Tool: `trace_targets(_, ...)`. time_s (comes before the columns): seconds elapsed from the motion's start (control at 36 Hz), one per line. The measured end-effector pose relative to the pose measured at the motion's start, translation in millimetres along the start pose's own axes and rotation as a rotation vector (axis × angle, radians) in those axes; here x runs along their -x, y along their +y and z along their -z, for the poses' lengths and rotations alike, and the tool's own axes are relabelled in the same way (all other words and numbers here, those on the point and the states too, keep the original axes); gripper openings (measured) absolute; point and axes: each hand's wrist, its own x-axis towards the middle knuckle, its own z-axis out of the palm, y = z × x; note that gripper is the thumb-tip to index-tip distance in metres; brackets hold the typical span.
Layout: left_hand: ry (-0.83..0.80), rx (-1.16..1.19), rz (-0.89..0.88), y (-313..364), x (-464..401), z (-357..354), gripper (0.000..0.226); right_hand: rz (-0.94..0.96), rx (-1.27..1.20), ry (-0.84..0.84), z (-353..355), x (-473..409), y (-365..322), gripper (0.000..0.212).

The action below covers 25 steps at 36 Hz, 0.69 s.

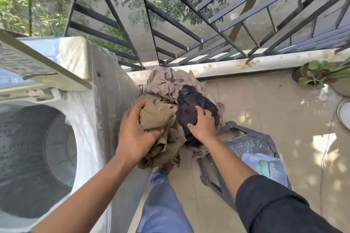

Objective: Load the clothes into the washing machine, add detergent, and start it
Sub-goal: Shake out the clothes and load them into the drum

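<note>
Three garments lie heaped on the tiled floor [265, 111] against the balcony ledge [236, 66]: an olive-brown garment [159, 117], a black garment [191, 104] and a beige garment [162, 81] behind them. One washing machine [79, 119] stands just left of the heap, its lid [37, 62] raised and its drum [32, 157] open. The left hand [134, 134] reaches down with fingers curled round a bunch of the olive-brown garment. The right hand [202, 123] presses on the black garment, fingers bent into the cloth. One grey basket [251, 143] lies close on the right, holding a plastic bag [265, 166]. One potted plant [318, 75] stands by the ledge, well apart.
</note>
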Motion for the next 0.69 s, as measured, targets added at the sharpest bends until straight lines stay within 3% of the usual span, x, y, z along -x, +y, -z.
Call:
trace_targets(0.11,0.009,0.005,0.034,-3.2,-7.3,-0.8,0.085,0.031,0.108,-0.053,-11.5,-11.1,2.3,0.101)
trace_targets(0.22,0.001,0.030,0.043,-5.8,-13.2,1.5,0.084,0.008,0.146,-0.058,-19.0,-17.5,0.5,0.102)
trace_targets(0.33,-0.011,0.092,0.090,-1.8,-15.0,4.2,0.078,0.013,0.171,0.017,-19.6,-14.3,-9.5,0.095)
trace_targets(0.44,-0.022,0.216,0.148,7.2,-14.4,12.8,0.076,0.184,0.113,0.166,-17.5,1.1,-22.6,0.071)
trace_targets(0.56,-0.045,0.342,0.154,27.4,-13.1,24.7,0.075,0.311,-0.241,0.050,-10.4,16.8,-29.3,0.045)
trace_targets(0.64,-0.069,0.481,0.165,44.6,-10.4,37.5,0.068,0.097,-0.689,-0.245,5.4,36.1,-47.4,0.030)
trace_targets(0.69,-0.091,0.569,0.162,54.6,-8.7,45.1,0.063,-0.091,-0.921,-0.392,15.3,50.1,-57.1,0.031)
